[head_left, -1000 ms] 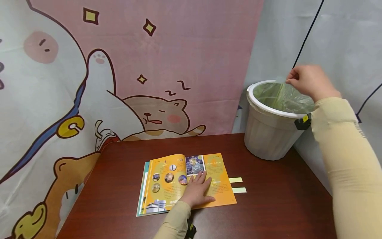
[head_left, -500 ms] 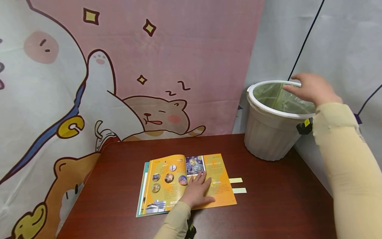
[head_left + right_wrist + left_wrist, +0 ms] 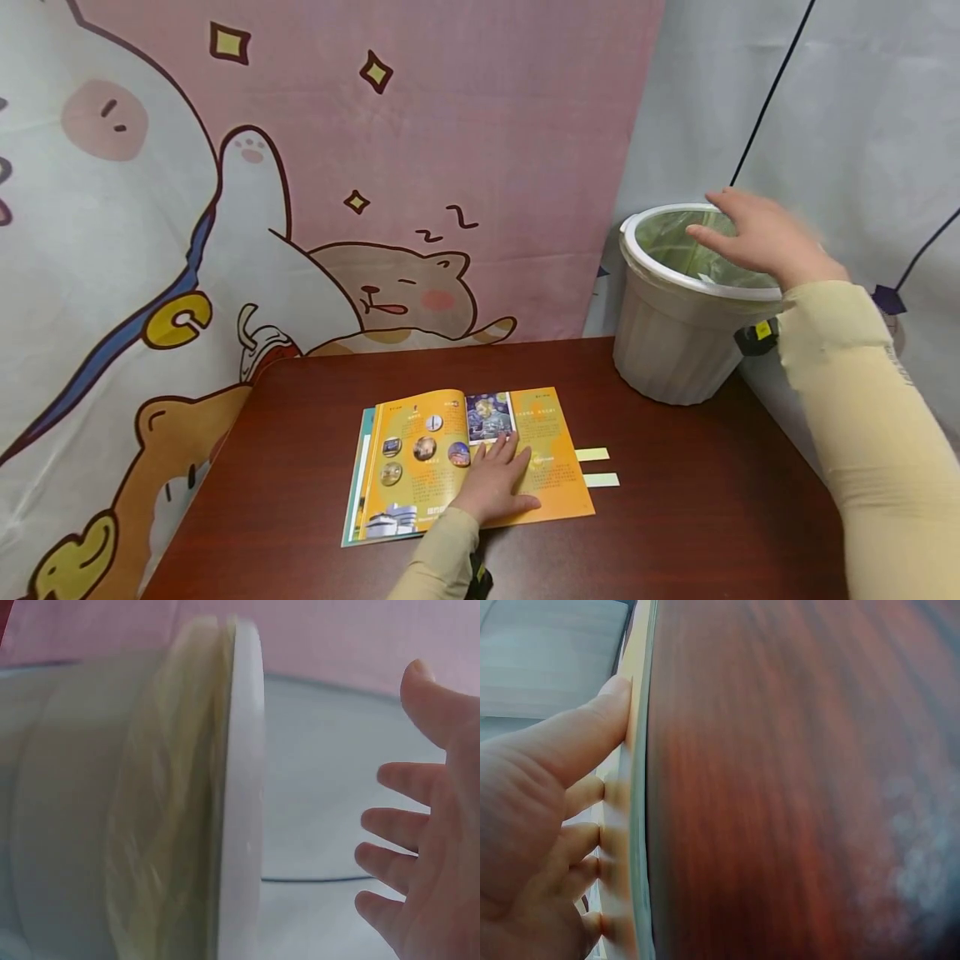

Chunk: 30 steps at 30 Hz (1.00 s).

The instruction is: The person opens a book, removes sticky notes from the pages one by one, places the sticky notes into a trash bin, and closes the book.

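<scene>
My left hand [image 3: 495, 482] lies flat with fingers spread on the right-hand page of an open book [image 3: 442, 475] with orange pages. In the left wrist view, the thumb and fingertips press the page. Two pale sticky tabs [image 3: 592, 454] stick out from the book's right edge. Above the white trash bin [image 3: 671, 350], my right hand [image 3: 776, 242] has its fingers extended and holds nothing. The right wrist view shows that hand apart from the white rim [image 3: 246, 787]. A small pale scrap [image 3: 705, 277] shows inside the translucent greenish liner [image 3: 678, 242].
Dark red wooden table [image 3: 300, 467] under the book, with the bin at its far right corner. A pink and white cartoon cloth [image 3: 525, 167] hangs behind the table, and a grey-white cloth [image 3: 885, 100] hangs at right. A black cord [image 3: 772, 92] crosses it.
My right hand has let go of a small translucent piece over the bin; its fingers spread and the hand shifted slightly left and down. The left hand and book stay still.
</scene>
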### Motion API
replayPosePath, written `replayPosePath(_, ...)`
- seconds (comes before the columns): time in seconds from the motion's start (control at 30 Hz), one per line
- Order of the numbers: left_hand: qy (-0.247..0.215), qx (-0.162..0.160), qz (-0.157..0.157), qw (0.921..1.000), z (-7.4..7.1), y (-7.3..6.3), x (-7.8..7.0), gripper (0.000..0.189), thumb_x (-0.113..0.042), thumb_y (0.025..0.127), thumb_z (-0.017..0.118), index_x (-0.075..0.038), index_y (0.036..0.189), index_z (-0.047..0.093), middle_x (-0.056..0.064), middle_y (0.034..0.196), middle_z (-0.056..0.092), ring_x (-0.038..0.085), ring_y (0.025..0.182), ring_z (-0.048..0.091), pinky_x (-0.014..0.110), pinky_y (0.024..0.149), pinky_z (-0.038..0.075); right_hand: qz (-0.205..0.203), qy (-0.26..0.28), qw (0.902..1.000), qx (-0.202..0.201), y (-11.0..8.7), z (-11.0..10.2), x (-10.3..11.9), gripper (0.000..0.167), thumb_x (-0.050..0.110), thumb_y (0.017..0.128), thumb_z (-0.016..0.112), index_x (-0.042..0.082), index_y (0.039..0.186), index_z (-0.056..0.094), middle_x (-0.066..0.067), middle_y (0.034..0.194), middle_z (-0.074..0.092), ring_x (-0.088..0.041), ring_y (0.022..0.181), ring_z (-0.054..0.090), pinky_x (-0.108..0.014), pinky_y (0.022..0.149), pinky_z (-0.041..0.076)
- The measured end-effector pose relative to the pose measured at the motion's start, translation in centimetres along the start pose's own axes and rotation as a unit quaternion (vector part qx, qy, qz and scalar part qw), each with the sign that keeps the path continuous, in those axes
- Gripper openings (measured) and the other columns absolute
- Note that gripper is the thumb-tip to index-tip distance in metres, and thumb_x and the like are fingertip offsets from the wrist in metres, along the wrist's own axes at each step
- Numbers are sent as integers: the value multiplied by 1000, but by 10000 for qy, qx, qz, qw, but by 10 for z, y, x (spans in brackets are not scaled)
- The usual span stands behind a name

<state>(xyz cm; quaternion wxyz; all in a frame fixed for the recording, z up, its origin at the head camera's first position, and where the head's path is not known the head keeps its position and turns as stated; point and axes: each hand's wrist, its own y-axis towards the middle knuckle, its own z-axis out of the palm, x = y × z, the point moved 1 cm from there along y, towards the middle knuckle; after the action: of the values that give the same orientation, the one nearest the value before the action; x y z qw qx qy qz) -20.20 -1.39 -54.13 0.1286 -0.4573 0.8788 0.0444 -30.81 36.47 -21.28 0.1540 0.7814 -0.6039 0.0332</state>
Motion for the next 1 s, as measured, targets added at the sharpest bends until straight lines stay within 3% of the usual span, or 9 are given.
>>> replayPosePath(0.2,26,-16,12,10000,1,1,0,81,-60,87,65,-15,151,44,13,160,28,31,147,23,54,114,24,-533,186,9970,-523,-9,15,18,79,43,101,51,-7,154,20,-34,157,15,-47,147,6,-52,118,2)
replayPosePath(0.47,15,-12,-10,10000,0,0,-1,81,-60,87,66,-15,151,45,13,160,29,31,147,23,54,114,24,-1038,313,9900,-904,-25,36,51,79,40,97,59,-2,155,25,-29,159,17,-42,148,10,-50,119,6)
replayPosePath(0.73,-27,0,-36,10000,-1,-1,0,81,-59,87,66,-15,151,44,13,160,28,31,148,23,54,114,24,-1703,445,9787,-1057,-37,66,76,83,40,93,68,2,155,28,-23,161,18,-37,150,9,-50,119,9)
replayPosePath(1.0,-42,-19,-31,10000,0,0,0,80,-59,87,66,-15,151,45,13,160,29,30,148,23,54,115,24,-1807,574,9775,-927,-53,107,85,84,42,92,69,5,156,29,-22,161,21,-36,150,11,-52,118,11)
